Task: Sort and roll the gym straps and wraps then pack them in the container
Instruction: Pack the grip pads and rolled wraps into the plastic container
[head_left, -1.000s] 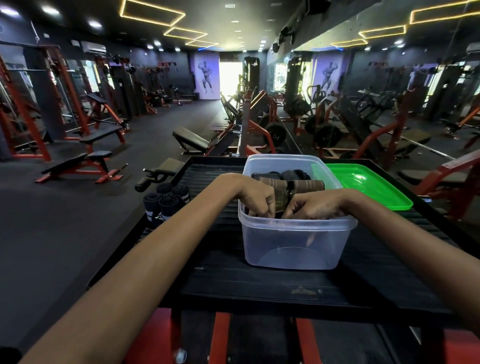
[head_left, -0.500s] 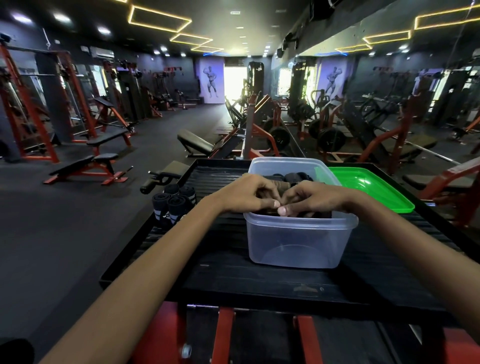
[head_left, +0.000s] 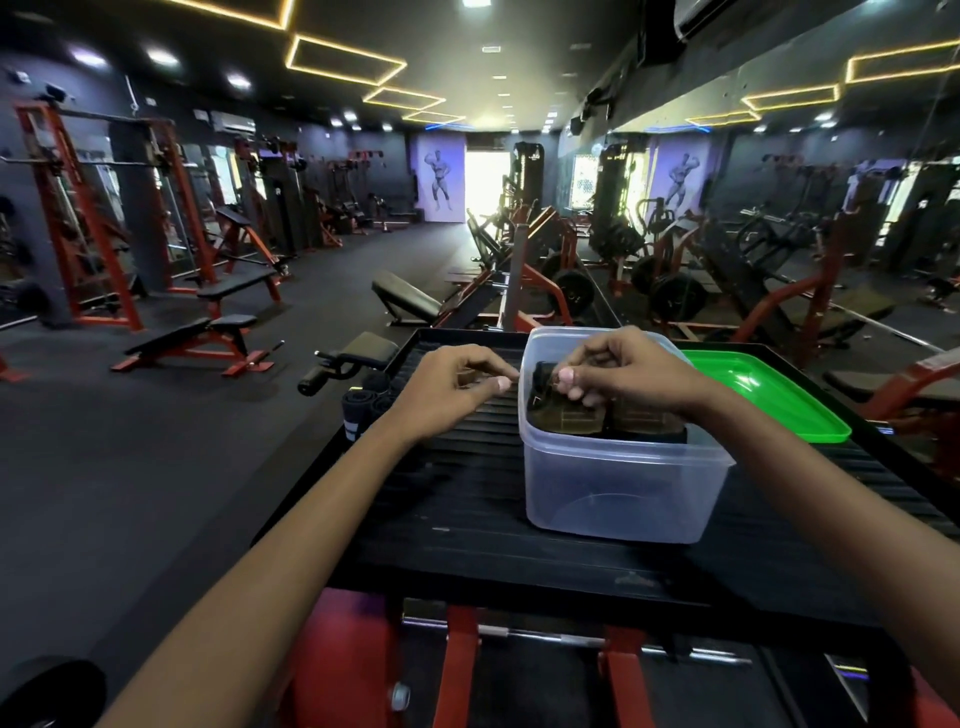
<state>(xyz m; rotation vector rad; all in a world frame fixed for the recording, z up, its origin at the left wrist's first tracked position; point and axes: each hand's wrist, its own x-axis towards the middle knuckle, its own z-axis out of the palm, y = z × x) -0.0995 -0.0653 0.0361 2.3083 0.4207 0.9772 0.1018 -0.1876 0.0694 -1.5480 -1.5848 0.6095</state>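
A: Container, clear plastic and rectangular (head_left: 623, 483), sits on the black ribbed counter (head_left: 467, 499), with olive-brown rolled wraps (head_left: 566, 415) packed inside.

B: Right hand (head_left: 623, 374) hovers above its open top, fingers curled; it may be pinching something dark and small, but I cannot tell what.

A: And the left hand (head_left: 452, 387)?

B: At nine o'clock of the container, just outside its wall, fingers loosely curled, gripping nothing.

A: Dark rolled wraps with white stripes (head_left: 358, 410) stand farther out at nine o'clock, near the counter's edge.

B: Flat green plastic lid (head_left: 769, 395) lies at two o'clock, beside the container.
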